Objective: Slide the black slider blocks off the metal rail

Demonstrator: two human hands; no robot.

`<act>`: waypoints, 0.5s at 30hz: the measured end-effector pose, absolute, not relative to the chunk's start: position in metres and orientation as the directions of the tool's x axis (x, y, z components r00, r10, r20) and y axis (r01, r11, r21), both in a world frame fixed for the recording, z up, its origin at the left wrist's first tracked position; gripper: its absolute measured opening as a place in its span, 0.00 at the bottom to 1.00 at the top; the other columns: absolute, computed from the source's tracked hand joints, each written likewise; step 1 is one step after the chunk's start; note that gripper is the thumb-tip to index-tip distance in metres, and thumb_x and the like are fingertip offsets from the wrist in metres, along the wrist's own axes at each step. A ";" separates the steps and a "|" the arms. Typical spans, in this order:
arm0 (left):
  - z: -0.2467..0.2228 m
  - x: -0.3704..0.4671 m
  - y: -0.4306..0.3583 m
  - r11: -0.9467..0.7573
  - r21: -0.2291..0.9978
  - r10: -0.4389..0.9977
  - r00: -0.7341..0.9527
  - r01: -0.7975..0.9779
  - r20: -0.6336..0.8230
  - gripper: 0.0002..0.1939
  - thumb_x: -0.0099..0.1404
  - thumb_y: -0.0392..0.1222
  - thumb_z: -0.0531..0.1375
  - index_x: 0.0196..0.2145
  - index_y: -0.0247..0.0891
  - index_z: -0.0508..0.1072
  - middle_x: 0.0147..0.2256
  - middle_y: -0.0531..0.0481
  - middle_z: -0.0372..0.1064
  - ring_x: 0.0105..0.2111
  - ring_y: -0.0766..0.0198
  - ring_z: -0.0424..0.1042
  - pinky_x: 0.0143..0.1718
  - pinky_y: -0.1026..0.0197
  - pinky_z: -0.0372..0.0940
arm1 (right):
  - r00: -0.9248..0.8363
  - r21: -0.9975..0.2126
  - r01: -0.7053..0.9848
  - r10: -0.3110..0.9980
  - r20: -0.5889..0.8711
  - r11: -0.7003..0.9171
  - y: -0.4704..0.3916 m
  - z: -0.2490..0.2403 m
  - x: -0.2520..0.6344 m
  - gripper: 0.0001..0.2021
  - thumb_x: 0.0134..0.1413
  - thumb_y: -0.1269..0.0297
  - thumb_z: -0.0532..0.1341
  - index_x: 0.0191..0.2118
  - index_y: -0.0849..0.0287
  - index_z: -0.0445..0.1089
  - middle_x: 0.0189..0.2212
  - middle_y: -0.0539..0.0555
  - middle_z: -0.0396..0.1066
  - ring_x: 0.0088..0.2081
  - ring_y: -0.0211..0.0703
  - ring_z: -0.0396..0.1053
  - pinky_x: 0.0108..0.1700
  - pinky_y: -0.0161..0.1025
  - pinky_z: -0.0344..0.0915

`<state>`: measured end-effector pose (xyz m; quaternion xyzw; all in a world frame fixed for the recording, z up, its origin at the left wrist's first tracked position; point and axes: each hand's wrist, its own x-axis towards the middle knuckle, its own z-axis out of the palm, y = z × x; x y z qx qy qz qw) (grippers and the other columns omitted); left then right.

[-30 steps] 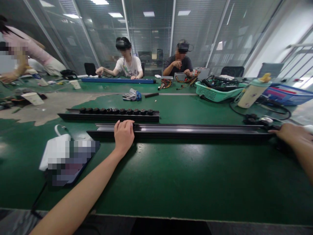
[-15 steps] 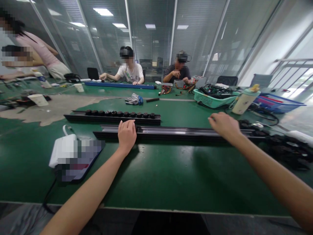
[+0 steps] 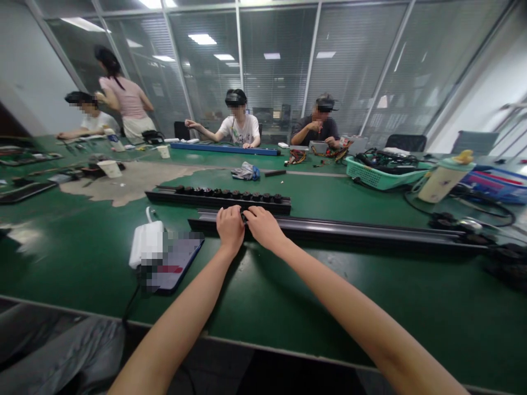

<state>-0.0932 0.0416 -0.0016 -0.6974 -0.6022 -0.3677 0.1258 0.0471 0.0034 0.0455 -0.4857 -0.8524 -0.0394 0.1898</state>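
A long black metal track [image 3: 349, 227] lies across the green table before me. Near its left end, my left hand [image 3: 230, 227] and my right hand [image 3: 263, 227] meet side by side, fingers curled around a small black part [image 3: 244, 218]. Little of that part shows between the fingers, so its exact kind is hidden. Just behind is a shorter black track [image 3: 164, 196], and a row of round black pieces [image 3: 235, 194] sits along it. More black parts [image 3: 508, 263] are piled past the right end of the long track.
A phone [image 3: 187, 255] and a white power bank [image 3: 147, 245] lie on the near left. Farther right stand a green basket [image 3: 373, 174] of cables and a cream bottle [image 3: 438, 181]. Grey gloves [image 3: 246, 171] lie mid-table. Several people are across the table.
My right hand has come left along the track and joined my left hand at the small black part. The camera view has turned left.
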 end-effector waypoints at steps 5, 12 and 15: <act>-0.001 -0.094 0.040 -0.233 0.274 0.761 0.000 0.933 0.649 0.17 0.77 0.38 0.48 0.48 0.38 0.76 0.46 0.36 0.80 0.52 0.46 0.77 0.69 0.43 0.59 | -0.472 -0.116 0.839 0.817 0.332 0.532 0.024 0.039 0.030 0.19 0.74 0.73 0.49 0.60 0.60 0.74 0.58 0.64 0.74 0.59 0.54 0.67 0.62 0.47 0.67; -0.004 -0.092 0.043 -0.235 0.278 0.738 -0.015 0.931 0.674 0.16 0.76 0.35 0.48 0.46 0.40 0.76 0.45 0.38 0.80 0.51 0.45 0.77 0.68 0.43 0.60 | -0.449 -0.226 0.818 0.832 0.326 0.529 0.033 0.037 0.039 0.17 0.74 0.72 0.52 0.56 0.55 0.76 0.58 0.60 0.73 0.60 0.50 0.66 0.58 0.43 0.70; -0.002 -0.092 0.042 -0.241 0.280 0.748 -0.006 0.929 0.663 0.16 0.75 0.35 0.48 0.47 0.40 0.76 0.46 0.37 0.80 0.52 0.45 0.76 0.69 0.43 0.59 | -0.464 -0.247 0.805 0.832 0.304 0.539 0.037 0.037 0.042 0.16 0.74 0.72 0.54 0.56 0.56 0.76 0.59 0.60 0.73 0.59 0.49 0.68 0.57 0.42 0.69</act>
